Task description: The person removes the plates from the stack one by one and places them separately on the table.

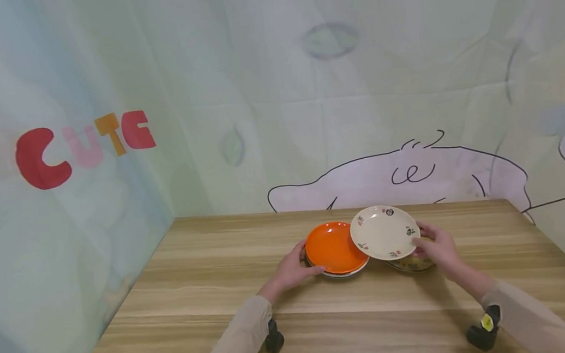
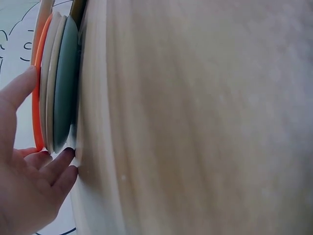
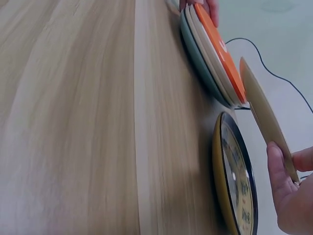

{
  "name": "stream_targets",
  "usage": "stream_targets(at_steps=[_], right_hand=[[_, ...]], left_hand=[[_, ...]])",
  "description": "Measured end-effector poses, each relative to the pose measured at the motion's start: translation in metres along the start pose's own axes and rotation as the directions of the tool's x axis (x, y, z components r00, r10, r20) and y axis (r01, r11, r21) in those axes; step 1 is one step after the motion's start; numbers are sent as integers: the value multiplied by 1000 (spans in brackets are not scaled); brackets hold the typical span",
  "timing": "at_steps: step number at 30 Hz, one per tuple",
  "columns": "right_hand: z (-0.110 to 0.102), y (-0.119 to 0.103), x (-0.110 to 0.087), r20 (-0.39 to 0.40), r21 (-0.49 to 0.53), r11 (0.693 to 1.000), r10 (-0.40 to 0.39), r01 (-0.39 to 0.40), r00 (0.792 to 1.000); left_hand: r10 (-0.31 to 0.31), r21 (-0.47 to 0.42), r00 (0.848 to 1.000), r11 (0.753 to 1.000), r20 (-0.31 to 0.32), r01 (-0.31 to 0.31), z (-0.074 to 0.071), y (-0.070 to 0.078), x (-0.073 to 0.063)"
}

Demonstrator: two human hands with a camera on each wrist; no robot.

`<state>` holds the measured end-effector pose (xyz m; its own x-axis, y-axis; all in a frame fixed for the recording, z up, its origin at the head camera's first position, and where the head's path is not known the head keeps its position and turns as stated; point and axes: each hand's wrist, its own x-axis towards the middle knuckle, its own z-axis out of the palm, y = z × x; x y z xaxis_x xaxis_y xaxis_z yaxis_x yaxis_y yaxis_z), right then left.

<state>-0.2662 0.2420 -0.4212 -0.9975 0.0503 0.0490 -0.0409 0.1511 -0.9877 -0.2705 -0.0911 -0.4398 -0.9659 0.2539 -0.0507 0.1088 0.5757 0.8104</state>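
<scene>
A cream plate with small printed pictures near its rim is held at its right edge by my right hand, the thumb on one face and fingers on the other. It is raised and tilted, its left part overlapping an orange plate in the head view. That orange plate tops a stack with pale plates and a teal plate at the bottom. My left hand curves round the stack's left side, thumb at the orange rim. Below the cream plate, a dark-rimmed, yellowish patterned plate rests on the table.
The wooden table reaches back to a pale curtain printed with a cartoon figure. Another curtain side at the left carries the letters CUTE. A dark wrist device sits on the left sleeve, another on the right.
</scene>
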Motion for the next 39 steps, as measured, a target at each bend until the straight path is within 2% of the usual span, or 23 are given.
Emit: stream_targets(at_steps=[1,4,7,8,12,15,19,21,28,38,39], right_hand=[[-3,2,1,-6,31,1000,-3,3,1000],[-13,5,2,8,1,1000,10,-10,1000],[-27,20,9,-7,37,999,26,-26,1000],[-32,25,13,-8,19,999,34,-34,999],[-51,55,28,-46,84,996,14,-10,999],[-62,65,31,-53,98,995,-28,33,998],[-66,56,19,-65,119,992,-29,37,997],[-64,46,10,-93,134,991,3,9,996],[-57,12,-15,-138,7,1000,25,-25,990],[-66,15,-17,-222,59,996,80,-69,972],[-69,18,-16,-228,95,994,82,-62,970]], left_hand=[[5,-3,1000,1000,1,-5,0,0,0],[18,1,1000,1000,5,-18,-1,-1,0],[27,12,1000,1000,8,-27,-1,-1,1],[26,14,1000,1000,9,-26,-1,-2,1],[16,-3,1000,1000,10,-16,0,-3,1],[10,-26,1000,1000,12,-10,1,-4,0],[14,-46,1000,999,10,-14,0,-4,0],[15,-51,1000,999,8,-15,0,-4,0],[11,-39,1000,999,9,-11,0,-3,0],[14,-26,1000,1000,8,-14,0,-3,1],[19,-21,1000,1000,8,-19,0,-3,1]])
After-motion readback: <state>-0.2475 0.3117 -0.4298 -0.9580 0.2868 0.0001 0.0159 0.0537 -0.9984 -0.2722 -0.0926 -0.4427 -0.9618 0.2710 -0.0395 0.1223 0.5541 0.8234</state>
